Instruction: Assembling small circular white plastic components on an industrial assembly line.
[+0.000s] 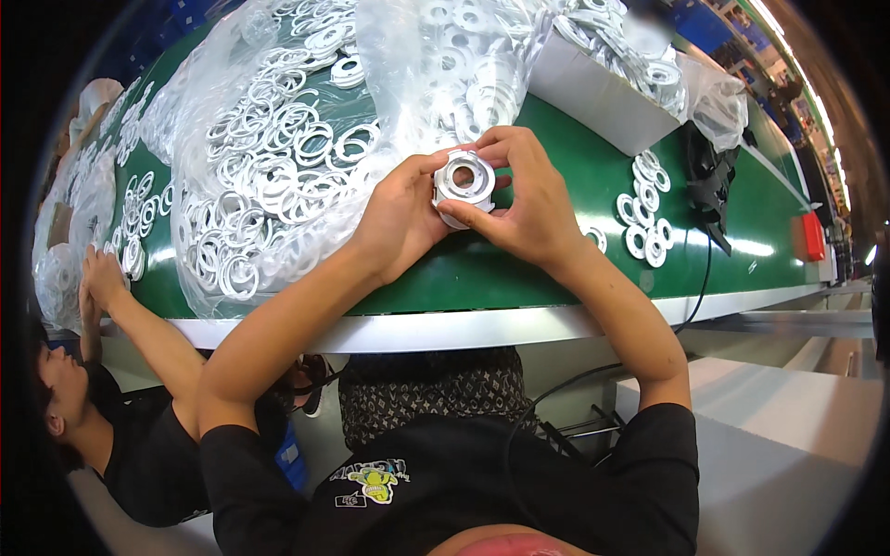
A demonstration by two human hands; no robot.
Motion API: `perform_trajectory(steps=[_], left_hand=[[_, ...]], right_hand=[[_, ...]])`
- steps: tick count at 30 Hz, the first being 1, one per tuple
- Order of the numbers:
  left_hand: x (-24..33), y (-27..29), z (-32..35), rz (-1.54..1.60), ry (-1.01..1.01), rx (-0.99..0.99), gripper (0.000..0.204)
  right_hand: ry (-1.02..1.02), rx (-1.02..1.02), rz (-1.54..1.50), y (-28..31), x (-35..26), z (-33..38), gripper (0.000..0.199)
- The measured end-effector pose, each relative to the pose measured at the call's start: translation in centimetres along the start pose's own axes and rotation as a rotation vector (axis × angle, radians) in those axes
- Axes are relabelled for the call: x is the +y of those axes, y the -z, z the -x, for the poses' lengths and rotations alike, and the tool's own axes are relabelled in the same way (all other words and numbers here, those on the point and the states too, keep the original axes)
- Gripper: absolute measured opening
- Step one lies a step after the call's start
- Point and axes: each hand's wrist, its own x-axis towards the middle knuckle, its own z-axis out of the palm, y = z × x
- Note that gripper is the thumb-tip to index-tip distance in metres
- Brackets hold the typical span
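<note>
1. Left hand (400, 211), right hand (535, 199) — fingers clamped on a white ring-shaped part (470, 194) between them.
2. Left of the fingers: white rings (278, 181) on the green desk (464, 278).
3. Beyond the fingers, rightward: a white box (603, 102).

At right on the tabletop (547, 283), a red box (813, 237) is sitting, black plastic (710, 176) is lying crumpled and a cable (707, 283) is crossing the front edge; at left, a co-worker (144, 454) is reaching in.
</note>
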Motion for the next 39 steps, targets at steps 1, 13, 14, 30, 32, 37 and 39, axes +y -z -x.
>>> perform_trajectory(steps=[1, 13, 14, 30, 32, 37, 39], left_hand=[[0.1, 0.0, 0.0, 0.0, -0.001, 0.014, 0.047], [-0.2, 0.6, 0.2, -0.124, -0.006, 0.11, 0.041], [-0.2, 0.8, 0.2, -0.118, -0.009, 0.113, 0.041], [-0.1, 0.6, 0.1, -0.513, -0.165, 0.049, 0.031], [-0.1, 0.5, 0.5, -0.608, -0.204, 0.066, 0.03], [-0.4, -0.1, 1.4, -0.858, -0.312, 0.095, 0.027], [-0.4, 0.3, 1.2, -1.132, -0.479, 0.079, 0.025]], right_hand=[[0.033, -0.003, 0.044, 0.0, 0.1, 0.0, 0.055], [0.013, -0.056, 0.067, -0.2, -1.2, 0.0, 0.053], [-0.112, -0.071, -0.089, 0.0, -1.8, 0.1, 0.049], [-0.246, 0.064, -0.404, 1.4, 0.4, -0.2, 0.01], [-0.304, -0.025, -0.387, 1.7, -0.1, -0.1, 0.011], [-0.252, -0.178, -0.269, 2.5, -0.9, 0.0, 0.016], [-0.218, -0.246, -0.193, 2.7, -0.6, 0.2, 0.016]])
